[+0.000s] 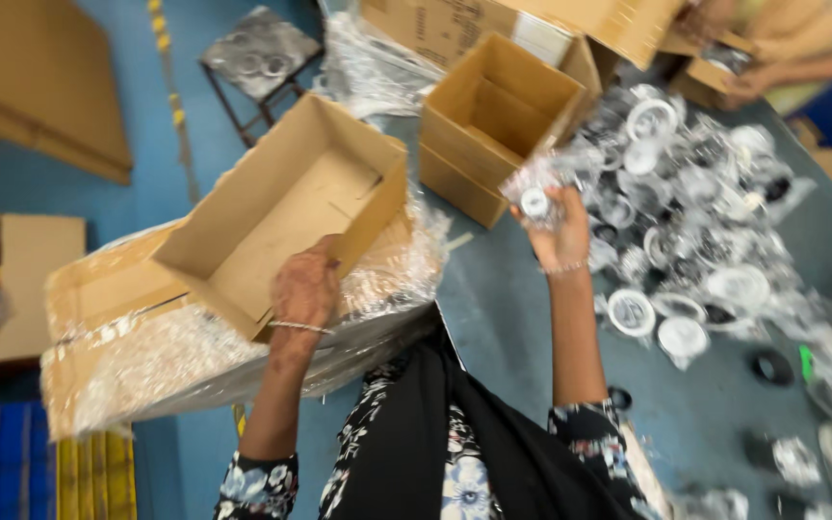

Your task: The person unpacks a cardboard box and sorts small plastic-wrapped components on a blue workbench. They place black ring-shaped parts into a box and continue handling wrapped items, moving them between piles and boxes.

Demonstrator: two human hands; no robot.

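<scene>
Grey-blue worktable [503,318] over a blue floor, and the left hand [305,289] is clamped on the near wall of a shallow open brown cardboard box [286,207], tilted up at centre-left. The right hand [559,231] pinches shut a small round white fitting in a crinkly clear plastic bag [534,197] — light, slippery, likely best gripped by the disc itself. Two open boxes sit on the table; the pile of bagged fittings [695,193] far right is too many to count.
</scene>
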